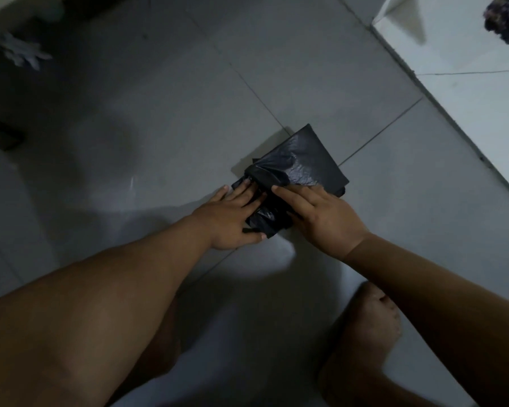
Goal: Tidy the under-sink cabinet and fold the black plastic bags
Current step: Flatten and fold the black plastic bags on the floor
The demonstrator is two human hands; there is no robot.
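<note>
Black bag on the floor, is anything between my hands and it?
No. Both the left hand and right hand already lie flat on the black bag on the tile floor, with nothing visible between.

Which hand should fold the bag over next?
Probably the right hand: it rests on the crinkled black plastic bag beside the raised fold. The left hand presses the near end flat.

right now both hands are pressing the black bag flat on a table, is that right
Not quite. The head view shows the left hand and right hand pressing the black bag on the tiled floor, not a table. The rest holds: both hands are on the bag.
</note>
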